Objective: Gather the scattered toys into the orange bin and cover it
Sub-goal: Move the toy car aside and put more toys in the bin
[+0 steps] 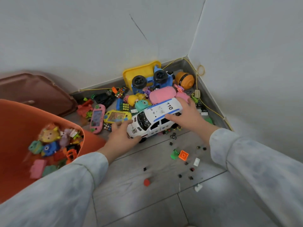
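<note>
Holds police car (154, 119) with left hand (121, 136) and right hand (186, 117), fingers curled; shows orange bin (18, 115) only partly, on grey floor (147, 202).

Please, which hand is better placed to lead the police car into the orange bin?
Probably left: the left hand holds the police car at its front, nearest the orange bin; the right hand grips the rear, farther away.
</note>
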